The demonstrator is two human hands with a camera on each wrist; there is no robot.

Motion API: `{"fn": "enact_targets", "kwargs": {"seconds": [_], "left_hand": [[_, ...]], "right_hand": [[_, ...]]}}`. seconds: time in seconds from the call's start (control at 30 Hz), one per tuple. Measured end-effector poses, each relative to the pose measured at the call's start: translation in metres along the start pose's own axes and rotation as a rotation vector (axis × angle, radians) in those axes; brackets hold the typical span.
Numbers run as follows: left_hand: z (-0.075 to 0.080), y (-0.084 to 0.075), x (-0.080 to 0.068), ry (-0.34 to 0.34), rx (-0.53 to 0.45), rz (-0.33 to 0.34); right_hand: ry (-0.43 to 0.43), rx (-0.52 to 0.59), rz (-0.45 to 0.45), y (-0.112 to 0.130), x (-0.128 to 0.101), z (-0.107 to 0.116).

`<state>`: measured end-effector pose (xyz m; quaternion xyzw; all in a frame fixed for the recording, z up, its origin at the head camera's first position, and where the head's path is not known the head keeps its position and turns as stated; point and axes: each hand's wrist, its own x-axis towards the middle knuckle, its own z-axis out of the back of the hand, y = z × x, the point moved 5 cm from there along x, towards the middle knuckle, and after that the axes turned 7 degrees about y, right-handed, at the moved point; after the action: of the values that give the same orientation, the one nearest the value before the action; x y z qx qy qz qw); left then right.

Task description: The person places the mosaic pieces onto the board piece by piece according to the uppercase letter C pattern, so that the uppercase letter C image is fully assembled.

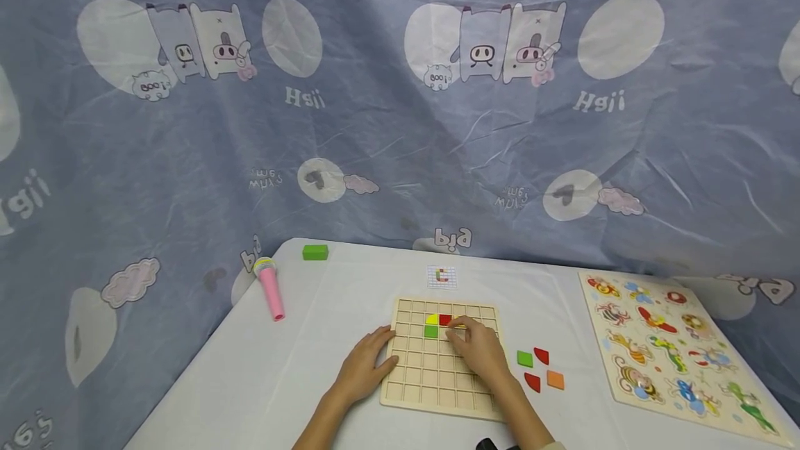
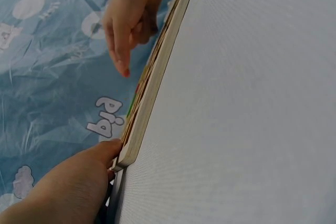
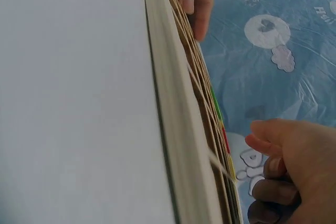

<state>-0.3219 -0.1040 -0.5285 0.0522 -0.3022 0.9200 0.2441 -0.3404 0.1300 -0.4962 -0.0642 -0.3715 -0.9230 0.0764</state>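
While the left hand (image 1: 364,367) is lying with straight fingers against the left edge of the wooden grid board (image 1: 437,394), the right hand (image 1: 478,349) is resting on the board's upper right cells with its fingers curled over a yellow piece (image 1: 460,324); whether it is pinching that piece I cannot tell. The board is sitting on the white table (image 1: 300,339) and is holding four pieces near its top: a yellow quarter piece (image 1: 432,318), a red square (image 1: 445,319), a green square (image 1: 430,331) and the yellow one under the fingers. Four loose pieces (image 1: 540,369) are lying just right of the board: one green, two red, one orange. A small pattern card (image 1: 442,276) is lying behind the board. An animal puzzle board (image 1: 669,353) is filling the right side. The backdrop cloth (image 1: 400,123) is showing "big" (image 1: 453,237) reversed.
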Motion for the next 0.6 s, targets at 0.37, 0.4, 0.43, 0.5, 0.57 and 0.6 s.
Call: {"fn": "enact_targets", "kwargs": {"seconds": [0.37, 0.4, 0.43, 0.5, 0.57, 0.6], "left_hand": [[-0.002, 0.002, 0.001, -0.007, -0.007, 0.005], [-0.002, 0.002, 0.001, -0.005, -0.005, 0.006], [-0.003, 0.003, 0.001, -0.005, -0.004, 0.006], [-0.003, 0.003, 0.001, -0.002, -0.003, 0.010], [-0.004, 0.003, 0.002, -0.002, 0.002, 0.011], [-0.004, 0.003, 0.002, -0.001, 0.002, 0.012]], "right_hand": [[-0.014, -0.017, -0.005, -0.035, -0.024, 0.056], [-0.015, -0.022, -0.004, -0.038, -0.027, 0.061], [-0.014, -0.027, -0.008, -0.042, -0.029, 0.065], [-0.014, -0.032, -0.013, -0.049, -0.033, 0.073], [-0.011, -0.038, -0.020, -0.056, -0.038, 0.080], [-0.007, -0.044, -0.024, -0.059, -0.039, 0.083]]}}
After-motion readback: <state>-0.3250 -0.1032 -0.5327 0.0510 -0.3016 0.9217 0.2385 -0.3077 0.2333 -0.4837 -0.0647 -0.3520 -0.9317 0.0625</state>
